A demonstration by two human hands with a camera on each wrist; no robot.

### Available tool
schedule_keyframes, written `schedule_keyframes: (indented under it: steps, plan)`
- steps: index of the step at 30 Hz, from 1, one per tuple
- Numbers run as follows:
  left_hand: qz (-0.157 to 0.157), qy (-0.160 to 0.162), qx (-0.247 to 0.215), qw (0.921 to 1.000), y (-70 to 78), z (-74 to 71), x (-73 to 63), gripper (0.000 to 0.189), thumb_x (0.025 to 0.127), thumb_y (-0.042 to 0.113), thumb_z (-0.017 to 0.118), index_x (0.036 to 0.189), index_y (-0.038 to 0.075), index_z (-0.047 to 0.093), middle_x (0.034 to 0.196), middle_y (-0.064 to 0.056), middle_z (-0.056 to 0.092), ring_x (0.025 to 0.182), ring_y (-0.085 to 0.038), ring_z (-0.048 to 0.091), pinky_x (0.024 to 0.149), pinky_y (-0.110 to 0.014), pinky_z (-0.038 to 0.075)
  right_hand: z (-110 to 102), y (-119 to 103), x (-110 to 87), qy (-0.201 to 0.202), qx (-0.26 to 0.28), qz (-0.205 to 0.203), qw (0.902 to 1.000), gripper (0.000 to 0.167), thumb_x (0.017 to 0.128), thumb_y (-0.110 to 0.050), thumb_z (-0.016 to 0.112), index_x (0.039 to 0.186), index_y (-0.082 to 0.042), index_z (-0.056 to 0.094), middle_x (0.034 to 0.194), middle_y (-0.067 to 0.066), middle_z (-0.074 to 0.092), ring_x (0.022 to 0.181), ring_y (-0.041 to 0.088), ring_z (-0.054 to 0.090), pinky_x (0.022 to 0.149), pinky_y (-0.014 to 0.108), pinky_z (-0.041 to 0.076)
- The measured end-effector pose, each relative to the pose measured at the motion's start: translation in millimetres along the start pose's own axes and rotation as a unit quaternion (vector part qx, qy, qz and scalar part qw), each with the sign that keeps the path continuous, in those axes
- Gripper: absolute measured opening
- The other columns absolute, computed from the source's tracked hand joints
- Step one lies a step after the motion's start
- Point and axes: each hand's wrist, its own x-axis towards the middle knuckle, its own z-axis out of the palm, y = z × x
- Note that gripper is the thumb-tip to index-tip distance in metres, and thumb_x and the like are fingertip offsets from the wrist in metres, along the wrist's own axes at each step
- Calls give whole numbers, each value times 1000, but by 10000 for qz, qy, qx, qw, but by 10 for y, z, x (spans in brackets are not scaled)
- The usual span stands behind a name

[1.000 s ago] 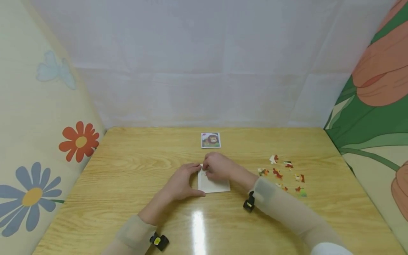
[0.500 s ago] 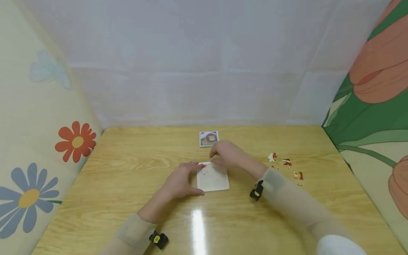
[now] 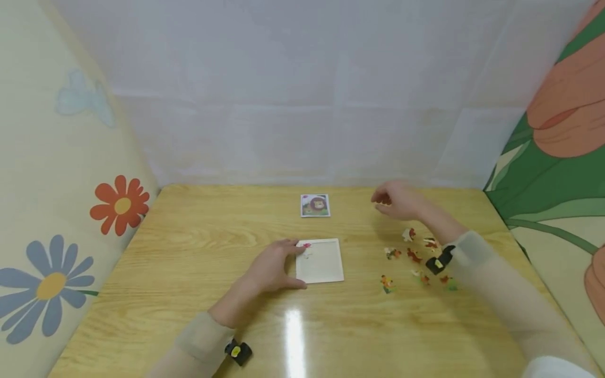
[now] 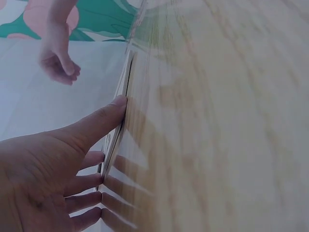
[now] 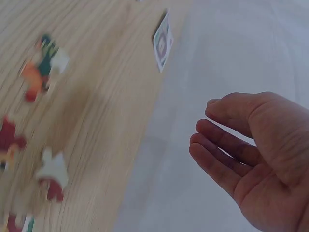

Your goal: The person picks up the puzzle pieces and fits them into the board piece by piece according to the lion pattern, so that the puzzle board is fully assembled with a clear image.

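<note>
My left hand (image 3: 273,266) rests at the left side of a white square puzzle tray (image 3: 326,262), thumb at the near corner, forefinger near the far one. In the left wrist view its thumb (image 4: 113,108) touches the tray's edge and the other fingers lie fairly straight. A white puzzle piece with pink (image 3: 307,250) lies in the tray's far left corner. Raised above the table's far right, my right hand (image 3: 397,200) has loosely bent fingers. The right wrist view shows nothing between them. Loose puzzle pieces (image 3: 413,256) lie below it, one orange-and-green piece (image 3: 386,283) nearer the front.
A small lion picture card (image 3: 315,206) lies behind the tray, near the back of the wooden table (image 3: 212,220). A white cloth (image 3: 283,131) hangs behind the table, with flower-printed panels at both sides. Each wrist wears a black device.
My right hand has left the tray, moving right and up over the loose pieces. The pink-marked corner piece has come into sight. My left hand stays at the tray's side.
</note>
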Motion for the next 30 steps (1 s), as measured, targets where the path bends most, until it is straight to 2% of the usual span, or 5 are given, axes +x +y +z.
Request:
schedule_keyframes:
  steps: [4, 7, 13, 22, 30]
  plan:
    - [-43, -36, -3, 10000, -1, -6, -3, 88, 71, 43, 99, 144, 7, 66, 158, -22, 56, 147, -45, 51, 126, -58, 39, -91, 181, -163, 229, -264, 0, 9994, 17, 96, -3, 70, 108, 7, 76, 98, 19, 77, 89, 31, 72, 82, 48, 64]
    - [-79, -67, 9, 9999, 1, -3, -2, 88, 71, 44, 99, 144, 8, 66, 159, -21, 55, 148, -45, 50, 126, -59, 39, -133, 268, -289, 259, -282, 56, 9993, 15, 95, -1, 70, 106, 7, 77, 95, 19, 77, 86, 29, 72, 79, 47, 64]
    - [-137, -83, -4, 9999, -1, -1, 1, 88, 72, 44, 98, 145, 8, 66, 159, -20, 54, 149, -44, 48, 127, -59, 38, -144, 383, -473, 14, -320, 338, 9989, 15, 97, -1, 69, 106, 8, 76, 94, 17, 77, 86, 29, 73, 79, 47, 64]
    - [-175, -118, 5, 9998, 1, -13, -1, 88, 72, 46, 98, 145, 8, 65, 161, -19, 53, 151, -44, 46, 126, -60, 38, -80, 468, -617, -255, -511, 635, 9963, 14, 96, -3, 70, 105, 4, 77, 91, 11, 77, 83, 22, 71, 77, 44, 64]
    - [-223, -154, -35, 9996, 21, -23, -15, 88, 73, 45, 97, 146, 9, 65, 162, -18, 52, 152, -44, 45, 126, -61, 38, 37, 526, -665, -568, -500, 371, 9964, 17, 95, 1, 67, 107, -1, 79, 100, 12, 79, 89, 25, 74, 81, 46, 65]
